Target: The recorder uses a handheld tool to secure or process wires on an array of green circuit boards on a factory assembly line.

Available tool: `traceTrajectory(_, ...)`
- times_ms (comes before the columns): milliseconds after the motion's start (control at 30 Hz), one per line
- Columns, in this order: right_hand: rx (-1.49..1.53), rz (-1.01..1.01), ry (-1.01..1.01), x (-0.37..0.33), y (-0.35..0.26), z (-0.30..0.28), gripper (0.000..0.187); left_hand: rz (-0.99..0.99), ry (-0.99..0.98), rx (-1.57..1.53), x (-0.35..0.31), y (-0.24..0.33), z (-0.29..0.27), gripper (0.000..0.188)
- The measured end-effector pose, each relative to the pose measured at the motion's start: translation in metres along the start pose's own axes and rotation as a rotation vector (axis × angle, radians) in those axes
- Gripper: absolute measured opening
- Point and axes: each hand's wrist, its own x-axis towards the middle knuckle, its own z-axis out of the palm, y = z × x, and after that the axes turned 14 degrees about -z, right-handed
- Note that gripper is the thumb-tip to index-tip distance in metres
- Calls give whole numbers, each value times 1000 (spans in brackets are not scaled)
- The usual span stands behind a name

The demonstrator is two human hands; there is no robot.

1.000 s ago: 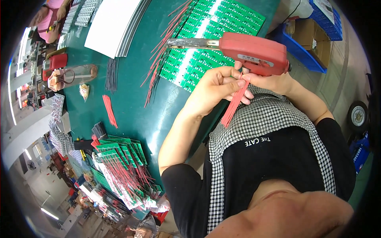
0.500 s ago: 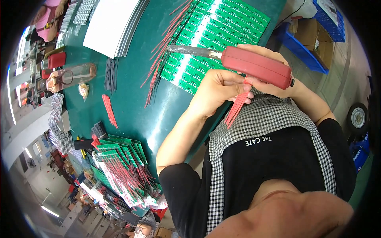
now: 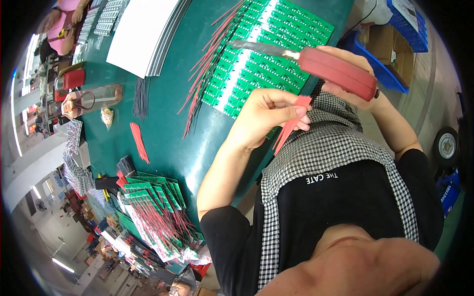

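My left hand point(image 3: 264, 116) is closed on a bundle of short red wires point(image 3: 284, 135), pinched between thumb and fingers in front of my apron, their ends fanned near the fingertips. My right hand point(image 3: 363, 61) grips a red-bodied soldering gun point(image 3: 338, 74); its long, dull metal shaft points left over the green circuit boards point(image 3: 291, 37). The gun stands a little above and right of the wires, apart from them. Along the boards' left edge lie red and black wires point(image 3: 210, 61), attached there or resting on them.
Stacked boards with red wires point(image 3: 155, 197) stand at the lower left of the green table. Left of centre lie loose red wires point(image 3: 139, 143), black wires point(image 3: 141, 96), white sheets point(image 3: 143, 37) and a clear bottle point(image 3: 101, 96). A blue crate point(image 3: 377, 66) holds cardboard at the right.
The soldering gun has moved up and right, away from the red wires, with my right hand. My left hand keeps its pinch on the bundle, which now shows more fully.
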Motion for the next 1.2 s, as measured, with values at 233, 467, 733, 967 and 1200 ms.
traceTrajectory(233, -227, -234, -221, 1, 8, -1, 49, 19, -4, 2, -9, -1, -3, 16)
traceTrajectory(467, -386, -224, -275, 23, -23, -2, 49, 302, 594, 384, -60, 10, -32, 12)
traceTrajectory(733, 16, 486, -219, 43, -52, 11, 42, 773, 1304, 1636, -86, -25, -79, 24)
traceTrajectory(967, 577, 575, 95, 12, -9, 51, 48, 707, 1344, 1646, -66, -51, -98, 24)
traceTrajectory(1200, 521, 641, 8, 14, -8, 62, 38, 695, 1331, 1623, -61, -46, -105, 20)
